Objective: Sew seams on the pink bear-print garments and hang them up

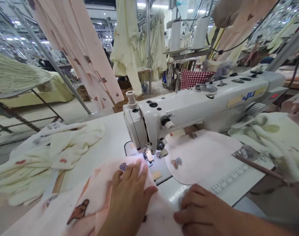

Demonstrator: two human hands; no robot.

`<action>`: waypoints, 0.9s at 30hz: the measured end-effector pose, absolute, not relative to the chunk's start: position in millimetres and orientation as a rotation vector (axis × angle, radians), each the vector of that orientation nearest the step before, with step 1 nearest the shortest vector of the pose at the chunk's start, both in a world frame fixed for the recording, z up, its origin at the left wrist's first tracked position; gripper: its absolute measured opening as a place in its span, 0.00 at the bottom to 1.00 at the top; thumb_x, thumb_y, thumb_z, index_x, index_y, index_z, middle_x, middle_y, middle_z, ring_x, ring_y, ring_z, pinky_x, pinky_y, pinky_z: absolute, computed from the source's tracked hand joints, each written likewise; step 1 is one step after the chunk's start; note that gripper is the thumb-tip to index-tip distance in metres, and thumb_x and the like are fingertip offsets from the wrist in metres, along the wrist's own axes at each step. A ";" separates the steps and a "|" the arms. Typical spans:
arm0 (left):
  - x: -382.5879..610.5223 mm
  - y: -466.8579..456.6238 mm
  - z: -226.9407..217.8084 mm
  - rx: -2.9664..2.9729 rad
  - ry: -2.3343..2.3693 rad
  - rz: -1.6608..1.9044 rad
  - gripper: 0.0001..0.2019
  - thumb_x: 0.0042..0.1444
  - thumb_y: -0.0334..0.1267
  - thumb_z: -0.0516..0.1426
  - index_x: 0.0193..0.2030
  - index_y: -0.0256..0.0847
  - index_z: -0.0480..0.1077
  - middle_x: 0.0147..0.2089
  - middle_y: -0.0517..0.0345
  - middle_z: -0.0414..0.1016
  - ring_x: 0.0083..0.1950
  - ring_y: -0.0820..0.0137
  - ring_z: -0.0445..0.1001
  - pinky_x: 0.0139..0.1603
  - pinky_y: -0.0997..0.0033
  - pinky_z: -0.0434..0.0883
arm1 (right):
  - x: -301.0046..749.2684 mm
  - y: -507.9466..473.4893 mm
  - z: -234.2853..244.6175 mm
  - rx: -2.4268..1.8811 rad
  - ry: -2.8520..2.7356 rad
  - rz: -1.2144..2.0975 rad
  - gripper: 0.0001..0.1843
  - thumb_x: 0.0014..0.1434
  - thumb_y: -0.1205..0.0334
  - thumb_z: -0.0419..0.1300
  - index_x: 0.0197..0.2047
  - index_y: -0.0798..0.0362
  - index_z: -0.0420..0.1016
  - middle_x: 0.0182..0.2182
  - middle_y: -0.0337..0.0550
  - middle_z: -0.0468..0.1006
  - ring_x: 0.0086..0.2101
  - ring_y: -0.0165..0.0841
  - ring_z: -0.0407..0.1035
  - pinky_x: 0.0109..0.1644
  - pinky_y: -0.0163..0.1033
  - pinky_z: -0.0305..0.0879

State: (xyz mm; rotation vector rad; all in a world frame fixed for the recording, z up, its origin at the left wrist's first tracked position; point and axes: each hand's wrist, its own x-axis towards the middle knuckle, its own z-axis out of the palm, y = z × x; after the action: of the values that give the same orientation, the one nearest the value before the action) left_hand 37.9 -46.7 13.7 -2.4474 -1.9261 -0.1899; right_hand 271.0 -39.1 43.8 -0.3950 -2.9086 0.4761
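Head camera showed the left hand (128, 196) spread on pink printed fabric (90, 205) at the presser foot (149, 156), the right hand (203, 209) lying flat just beside it.

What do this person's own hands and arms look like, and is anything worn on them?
Both are bare: the left grip and the right grip show no gloves, rings or tape. The forearms look uncovered where they show. A greyish sleeve may lie at the lower right edge of the view, but it is too cut off to tell.
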 end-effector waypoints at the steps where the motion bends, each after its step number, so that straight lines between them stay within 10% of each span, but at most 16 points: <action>1: 39.3 -47.7 12.4 -2.441 -1.953 -0.191 0.21 0.59 0.44 0.51 0.58 0.44 0.63 0.63 0.51 0.63 0.59 0.55 0.62 0.53 0.47 0.57 | 272.7 -38.1 45.0 -0.394 -2.920 0.480 0.05 0.59 0.66 0.55 0.38 0.50 0.70 0.45 0.36 0.77 0.40 0.35 0.70 0.43 0.42 0.65; 13: 47.7 -39.5 0.5 -2.307 -1.826 -0.371 0.20 0.59 0.48 0.50 0.54 0.40 0.67 0.56 0.47 0.68 0.54 0.53 0.63 0.50 0.50 0.57 | 282.5 -55.3 14.7 -0.597 -2.739 0.423 0.09 0.64 0.66 0.50 0.36 0.50 0.69 0.46 0.38 0.77 0.41 0.34 0.67 0.46 0.43 0.58; 20: 35.7 -18.0 15.4 -2.489 -1.373 -0.429 0.10 0.61 0.35 0.50 0.39 0.43 0.73 0.34 0.57 0.76 0.40 0.63 0.69 0.48 0.56 0.57 | 264.1 -39.4 -3.4 -0.615 -2.648 0.301 0.04 0.55 0.69 0.54 0.35 0.52 0.67 0.48 0.35 0.75 0.37 0.32 0.63 0.41 0.43 0.53; 27: 54.1 -81.7 -10.3 -2.499 -1.338 -0.375 0.18 0.60 0.43 0.49 0.53 0.39 0.66 0.56 0.46 0.70 0.54 0.58 0.67 0.62 0.45 0.39 | 273.6 -35.1 7.1 -0.515 -2.760 0.170 0.08 0.63 0.65 0.52 0.42 0.55 0.71 0.51 0.40 0.73 0.38 0.33 0.63 0.43 0.42 0.54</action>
State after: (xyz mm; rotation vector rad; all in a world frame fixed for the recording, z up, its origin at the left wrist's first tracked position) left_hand 54.1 -81.7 -10.3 -2.4985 -1.3385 -0.3754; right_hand 273.6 -35.1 7.1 -0.5153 -2.7596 0.1701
